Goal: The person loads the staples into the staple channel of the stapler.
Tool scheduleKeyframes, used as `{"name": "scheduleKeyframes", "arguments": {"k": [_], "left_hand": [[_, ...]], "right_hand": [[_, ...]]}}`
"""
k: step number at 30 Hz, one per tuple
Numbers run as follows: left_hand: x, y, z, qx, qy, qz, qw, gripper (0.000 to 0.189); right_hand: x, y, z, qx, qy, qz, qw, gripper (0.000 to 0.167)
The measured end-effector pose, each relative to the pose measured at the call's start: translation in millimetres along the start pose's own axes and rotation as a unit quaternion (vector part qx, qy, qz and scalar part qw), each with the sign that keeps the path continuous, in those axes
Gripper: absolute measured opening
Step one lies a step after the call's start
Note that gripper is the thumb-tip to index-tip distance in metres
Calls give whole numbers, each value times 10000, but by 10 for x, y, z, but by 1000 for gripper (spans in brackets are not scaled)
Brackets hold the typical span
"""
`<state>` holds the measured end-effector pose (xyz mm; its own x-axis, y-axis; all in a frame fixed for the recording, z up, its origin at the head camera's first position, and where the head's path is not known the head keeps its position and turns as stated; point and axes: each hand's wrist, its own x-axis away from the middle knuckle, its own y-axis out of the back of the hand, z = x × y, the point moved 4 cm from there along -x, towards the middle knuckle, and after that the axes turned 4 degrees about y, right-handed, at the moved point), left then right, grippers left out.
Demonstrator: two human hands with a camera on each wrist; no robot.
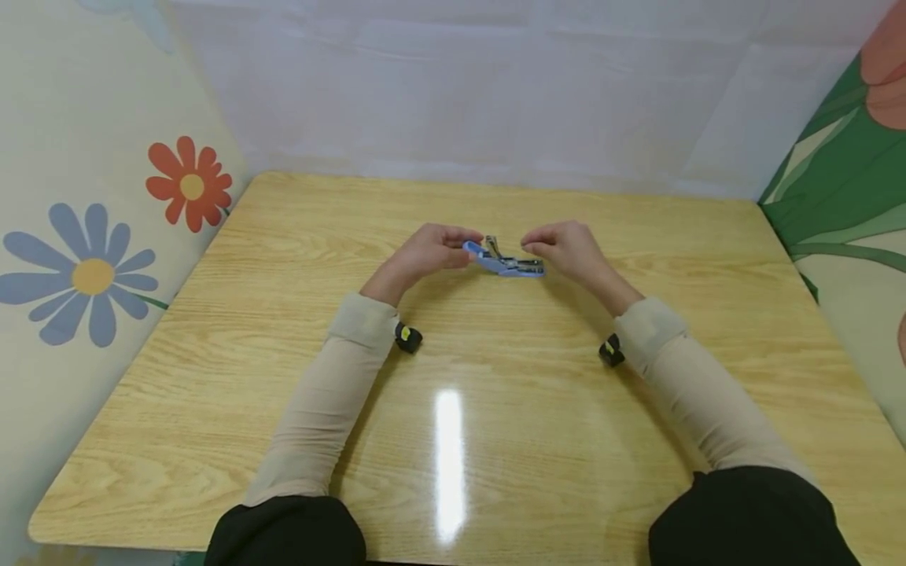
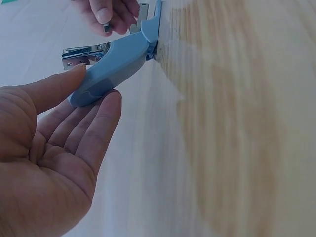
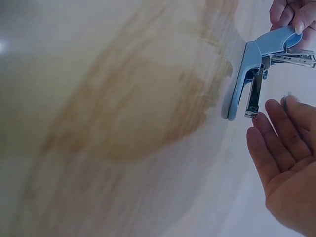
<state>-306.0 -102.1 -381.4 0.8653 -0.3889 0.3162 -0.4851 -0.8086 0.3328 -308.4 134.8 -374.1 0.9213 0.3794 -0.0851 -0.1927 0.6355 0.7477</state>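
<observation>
A light blue stapler is spread wide open above the table, its base low on the right against the tabletop. My left hand grips the raised end of its blue cover, thumb on one side and fingers on the other, as the left wrist view shows. The metal magazine lies along the base, and another metal part sticks out beneath the cover. Close to the magazine's end, my right hand pinches a small grey metal piece, apparently a short strip of staples, between thumb and forefinger.
The wood-grain table spreads out around both arms. A white cloth hangs behind its far edge, and flower-painted walls stand at both sides. A small black device sits at each wrist.
</observation>
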Motion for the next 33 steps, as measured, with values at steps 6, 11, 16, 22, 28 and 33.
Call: {"name": "scheduleKeyframes", "arguments": {"k": [6, 11, 16, 22, 28, 33], "left_hand": [[2, 7, -3, -29, -9, -6, 10000, 45], [-12, -1, -12, 48, -11, 2, 10000, 45], [-19, 3, -1, 28, 6, 1, 10000, 45], [-26, -6, -4, 15, -33, -44, 10000, 44], [-23, -11, -2, 57, -15, -31, 10000, 44], [-22, -6, 5, 16, 22, -40, 10000, 43]], "right_hand": [[-12, -21, 7, 124, -62, 116, 9998, 23], [-24, -37, -5, 326, -48, 166, 9993, 21], [-25, -55, -1, 507, 49, 263, 9984, 21], [-12, -78, 3, 614, 109, 404, 9972, 19], [-4, -110, 13, 755, 307, 597, 9949, 19], [-8, -113, 10, 1003, 442, 595, 9922, 19]]}}
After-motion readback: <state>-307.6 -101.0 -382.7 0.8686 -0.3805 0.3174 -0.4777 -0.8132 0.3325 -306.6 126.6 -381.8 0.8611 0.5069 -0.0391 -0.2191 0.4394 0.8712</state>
